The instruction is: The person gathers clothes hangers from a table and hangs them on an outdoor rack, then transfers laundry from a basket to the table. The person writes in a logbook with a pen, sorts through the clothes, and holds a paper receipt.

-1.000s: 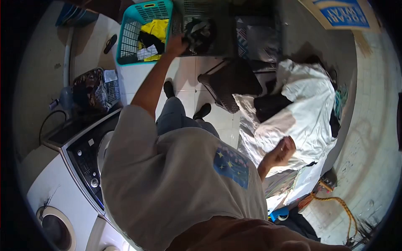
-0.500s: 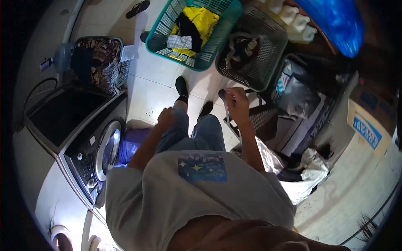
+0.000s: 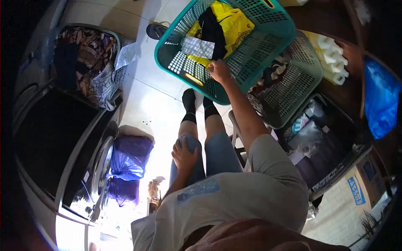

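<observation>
My right hand (image 3: pixel 220 72) reaches over the near side of a teal plastic laundry basket (image 3: pixel 274 44). Its fingers are curled beside the lower edge of a yellow garment (image 3: pixel 238 26); what lies in them, if anything, is hidden. Also in the basket are a black cloth (image 3: pixel 211 29) and a white checked piece (image 3: pixel 197 47). On my bent knee, over the blue denim, rests my left hand (image 3: pixel 184 155), fingers spread and holding nothing.
A grey basket (image 3: pixel 299 90) with dark clothes stands against the teal one. Left are a full laundry basket (image 3: pixel 94 58), a front-loading washing machine (image 3: pixel 102 163) and a purple plastic bag (image 3: pixel 130 159). A cardboard box (image 3: pixel 364 184) stands right; a slipper (image 3: pixel 157 30) lies behind.
My right hand has moved up from beside the dark frame into the teal basket. My left hand, previously curled, now lies spread on my knee. The view has shifted and the basket appears closer.
</observation>
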Demonstrator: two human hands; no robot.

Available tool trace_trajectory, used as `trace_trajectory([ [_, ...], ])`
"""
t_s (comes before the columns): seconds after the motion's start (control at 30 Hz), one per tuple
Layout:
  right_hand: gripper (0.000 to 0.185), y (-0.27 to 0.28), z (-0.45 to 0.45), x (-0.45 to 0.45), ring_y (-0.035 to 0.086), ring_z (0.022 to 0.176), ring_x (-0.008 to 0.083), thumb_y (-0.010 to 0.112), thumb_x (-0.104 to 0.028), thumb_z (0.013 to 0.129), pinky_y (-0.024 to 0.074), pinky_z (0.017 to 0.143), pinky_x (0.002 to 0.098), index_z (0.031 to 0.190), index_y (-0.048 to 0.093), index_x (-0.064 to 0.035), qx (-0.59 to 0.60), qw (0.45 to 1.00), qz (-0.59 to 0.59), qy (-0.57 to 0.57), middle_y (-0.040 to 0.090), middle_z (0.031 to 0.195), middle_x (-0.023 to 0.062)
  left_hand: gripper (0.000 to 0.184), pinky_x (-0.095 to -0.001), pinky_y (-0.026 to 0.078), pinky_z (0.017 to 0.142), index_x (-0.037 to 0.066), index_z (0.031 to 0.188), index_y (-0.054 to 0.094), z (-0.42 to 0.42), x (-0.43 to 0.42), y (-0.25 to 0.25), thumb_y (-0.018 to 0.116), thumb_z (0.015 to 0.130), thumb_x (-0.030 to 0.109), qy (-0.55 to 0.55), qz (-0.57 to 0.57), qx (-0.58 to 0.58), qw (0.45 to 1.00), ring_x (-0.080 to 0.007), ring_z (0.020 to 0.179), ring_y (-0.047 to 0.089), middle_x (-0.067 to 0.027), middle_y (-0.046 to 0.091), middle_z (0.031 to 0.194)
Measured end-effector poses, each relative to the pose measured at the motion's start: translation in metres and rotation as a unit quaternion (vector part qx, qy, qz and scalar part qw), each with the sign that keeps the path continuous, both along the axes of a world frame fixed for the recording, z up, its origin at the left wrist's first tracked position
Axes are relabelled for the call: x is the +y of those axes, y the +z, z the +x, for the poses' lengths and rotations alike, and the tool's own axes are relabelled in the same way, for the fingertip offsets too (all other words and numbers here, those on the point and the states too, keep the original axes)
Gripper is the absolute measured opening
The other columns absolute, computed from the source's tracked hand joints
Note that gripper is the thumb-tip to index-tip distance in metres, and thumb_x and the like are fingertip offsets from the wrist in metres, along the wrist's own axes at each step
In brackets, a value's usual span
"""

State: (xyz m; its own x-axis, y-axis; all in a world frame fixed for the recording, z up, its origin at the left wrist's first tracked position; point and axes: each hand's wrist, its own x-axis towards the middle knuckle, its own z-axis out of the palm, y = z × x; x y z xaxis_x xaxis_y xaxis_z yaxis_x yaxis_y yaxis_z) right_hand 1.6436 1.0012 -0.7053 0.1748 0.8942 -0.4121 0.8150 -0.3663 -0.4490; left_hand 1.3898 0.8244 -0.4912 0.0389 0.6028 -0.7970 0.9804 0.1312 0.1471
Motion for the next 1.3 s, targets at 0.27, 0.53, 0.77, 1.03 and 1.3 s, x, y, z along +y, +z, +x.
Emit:
trace_trajectory([
  [0.27, 0.045, -0.135, -0.025, 0.065, 0.053, 0.095, 0.0348, 0.067, -0.024, 0.072, 0.0478, 0.077, 0.0424, 0.111, 0.051, -0.0111, -0.036, 0.989, -0.117, 0.086, 0.051, 0.106, 0.0153, 0.072, -0.05, 0.032, 0.091, 0.014, 0.126, 0.042, 0.029, 0.007, -0.015, 0.066, 0.063, 0.04, 0.047, 0.032, 0.027, 0.998, -0.0378, 0.113, 0.039, -0.0192, 0.04, 0.125],
  [0.53, 0.114, -0.209, -0.06, 0.113, 0.025, 0.117, 0.0549, 0.079, -0.051, 0.05, 0.0337, 0.088, 0.0645, 0.136, 0.01, -0.0216, -0.085, 0.978, -0.181, -0.053, 0.014, 0.135, 0.0262, 0.084, -0.0491, 0.03, 0.096, 0.021, 0.128, 0.042, 0.03, 0.01, -0.031, 0.069, 0.054, 0.049, 0.049, 0.037, 0.053, 0.997, -0.0338, 0.118, 0.036, -0.0143, 0.035, 0.13],
  [0.77, 0.068, -0.25, -0.068, 0.113, 0.053, 0.095, 0.0239, 0.07, -0.036, 0.063, 0.0472, 0.073, 0.0427, 0.12, 0.042, -0.0119, -0.255, 0.965, -0.047, -0.026, 0.05, 0.109, 0.0089, 0.069, -0.0445, 0.035, 0.093, 0.024, 0.118, 0.054, 0.029, 0.009, -0.038, 0.066, 0.058, 0.057, 0.019, 0.078, 0.097, 0.992, -0.0302, 0.114, 0.043, -0.0126, 0.041, 0.129],
  [1.03, 0.027, -0.187, 0.013, 0.092, 0.063, 0.074, 0.0277, 0.063, -0.032, 0.072, 0.0497, 0.065, 0.0374, 0.08, 0.064, -0.0068, 0.091, 0.978, 0.074, -0.173, 0.065, 0.079, 0.0123, 0.069, -0.0465, 0.032, 0.096, 0.02, 0.124, 0.047, 0.047, 0.029, -0.024, 0.064, 0.062, 0.046, 0.025, 0.095, 0.035, 0.995, -0.0333, 0.115, 0.041, -0.0153, 0.039, 0.128],
  [1.3, 0.016, 0.116, 0.071, 0.018, 0.055, 0.061, 0.0096, 0.066, -0.004, 0.071, 0.045, 0.054, 0.0245, 0.081, 0.054, -0.0002, 0.35, 0.881, 0.103, -0.3, 0.057, 0.069, 0.0027, 0.06, -0.0452, 0.034, 0.093, 0.004, 0.123, 0.042, 0.011, 0.003, -0.029, 0.061, 0.071, 0.026, 0.12, 0.091, -0.06, 0.987, -0.037, 0.108, 0.045, -0.0207, 0.048, 0.116],
])
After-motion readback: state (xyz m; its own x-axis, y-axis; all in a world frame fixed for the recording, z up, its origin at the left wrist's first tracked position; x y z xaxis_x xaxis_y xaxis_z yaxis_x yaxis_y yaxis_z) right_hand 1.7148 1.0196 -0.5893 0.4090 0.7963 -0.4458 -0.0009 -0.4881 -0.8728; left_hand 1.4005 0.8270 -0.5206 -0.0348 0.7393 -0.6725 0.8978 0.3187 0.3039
